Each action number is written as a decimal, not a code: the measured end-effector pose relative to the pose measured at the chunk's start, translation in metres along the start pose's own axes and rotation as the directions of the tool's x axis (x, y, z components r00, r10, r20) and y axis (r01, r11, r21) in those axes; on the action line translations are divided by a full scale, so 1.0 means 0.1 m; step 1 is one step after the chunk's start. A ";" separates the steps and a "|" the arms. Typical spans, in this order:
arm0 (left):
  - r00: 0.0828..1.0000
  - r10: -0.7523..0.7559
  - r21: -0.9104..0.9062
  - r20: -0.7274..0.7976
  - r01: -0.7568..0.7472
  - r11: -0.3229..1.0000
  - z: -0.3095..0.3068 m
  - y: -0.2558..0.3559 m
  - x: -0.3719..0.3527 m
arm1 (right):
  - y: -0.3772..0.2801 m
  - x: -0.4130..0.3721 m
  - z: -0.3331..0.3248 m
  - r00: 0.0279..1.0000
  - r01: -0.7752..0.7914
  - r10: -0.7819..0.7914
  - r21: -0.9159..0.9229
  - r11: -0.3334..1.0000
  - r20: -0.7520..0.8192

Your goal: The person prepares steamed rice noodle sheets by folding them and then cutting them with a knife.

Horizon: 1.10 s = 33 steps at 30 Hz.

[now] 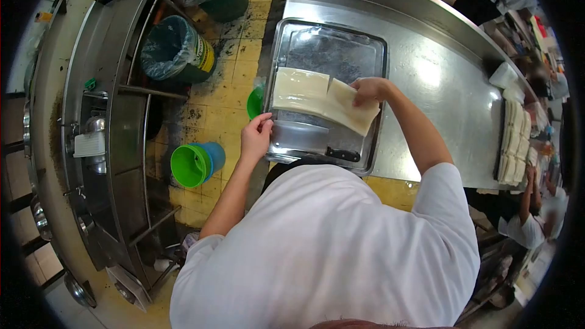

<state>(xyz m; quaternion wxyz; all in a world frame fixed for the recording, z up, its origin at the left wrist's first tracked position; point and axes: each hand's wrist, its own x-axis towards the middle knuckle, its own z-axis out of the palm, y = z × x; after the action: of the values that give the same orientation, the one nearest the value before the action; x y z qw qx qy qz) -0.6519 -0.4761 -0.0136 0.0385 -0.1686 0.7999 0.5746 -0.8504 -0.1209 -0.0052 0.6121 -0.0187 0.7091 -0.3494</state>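
While your right hand [371, 90] curls its fingers closely over one end of the pale slab [301, 89] in the metal tray [317, 52], your left hand [256, 137] is at the tray's side rim, fingertips close together; a broad knife [303, 137] lies beside the slab.

Pale, glossy sheet [301, 90], partly split, across metal tray [323, 52]; one end perhaps raised.

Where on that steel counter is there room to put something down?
The widest bare patch of the steel counter lies between the rectangular metal tray and the pale bundles. In the tray, a smaller bare strip borders the far rim. It's crowded nearer the body: flat cream-coloured slab, black-handled cleaver, left hand, right hand.
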 end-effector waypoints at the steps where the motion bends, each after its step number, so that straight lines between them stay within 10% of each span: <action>1: 1.000 0.001 0.000 0.010 -0.001 1.000 0.00 -0.01 0.02 | 0.05 -0.04 0.00 1.000 -0.004 0.004 0.001 1.000 -0.006; 15: 0.932 0.275 0.137 0.238 -0.312 0.940 0.19 0.42 1.08 | 0.85 -0.76 1.25 0.924 0.381 -0.232 0.751 0.539 -0.303; 21: 0.691 0.557 0.425 0.460 -0.723 0.545 0.57 0.79 1.69 | 1.01 -0.94 1.88 0.835 0.550 -0.222 0.787 0.279 -0.504; 24: 0.706 0.027 0.637 0.708 -0.654 0.407 0.73 0.99 1.91 | 1.05 -1.04 2.16 0.789 0.614 -0.182 0.761 0.209 -0.587; 28: 0.655 -0.264 0.706 0.708 -0.657 0.263 0.96 1.13 2.08 | 1.07 -1.15 2.51 0.746 0.665 -0.144 0.736 0.129 -0.650; 33: 0.503 -0.277 0.570 0.819 -0.766 0.296 1.02 1.07 2.24 | 1.06 -1.22 2.78 0.693 0.719 -0.133 0.693 0.050 -0.709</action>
<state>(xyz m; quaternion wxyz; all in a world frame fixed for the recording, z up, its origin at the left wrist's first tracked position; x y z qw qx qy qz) -0.9097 -0.4013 -0.0085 0.3839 0.3251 0.8642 0.0129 -0.5320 -0.1168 0.0419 0.1527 0.2261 0.4106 -0.8701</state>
